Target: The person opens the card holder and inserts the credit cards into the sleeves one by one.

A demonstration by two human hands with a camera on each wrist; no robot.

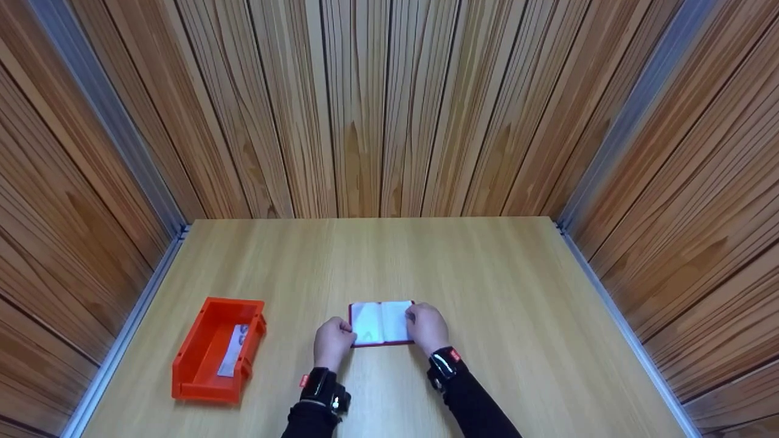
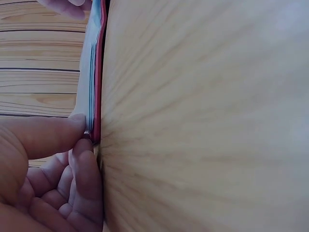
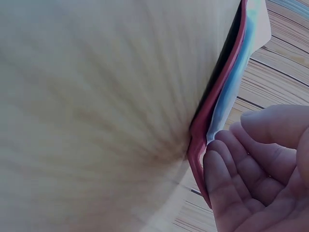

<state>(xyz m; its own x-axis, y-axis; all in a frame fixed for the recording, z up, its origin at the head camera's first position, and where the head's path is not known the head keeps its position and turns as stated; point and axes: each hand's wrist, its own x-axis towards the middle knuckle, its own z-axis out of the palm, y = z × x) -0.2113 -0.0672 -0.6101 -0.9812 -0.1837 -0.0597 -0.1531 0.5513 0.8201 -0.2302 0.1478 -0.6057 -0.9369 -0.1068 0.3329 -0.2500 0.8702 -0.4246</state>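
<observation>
An open notebook [image 1: 367, 323] with blank white pages and a red cover lies on the table, its cover edge showing around the pages. At its lower left corner, my left hand [image 1: 334, 342] pinches the edge. The left wrist view shows the thumb [image 2: 72, 130] on the pages and the index finger beneath. My right hand [image 1: 428, 328] is at the right edge, overlapping the right page. From the right wrist, its loosely bent fingers [image 3: 224, 179] touch the page edge and red cover [image 3: 212, 113], while the thumb [image 3: 270, 123] stands apart above them.
To the left stands an orange-red plastic bin [image 1: 204, 347] with a white paper label [image 1: 234, 351] inside it. Wood-panelled walls [image 1: 359, 109] with metal corner strips enclose the light wooden table [image 1: 517, 292] at the back and both sides.
</observation>
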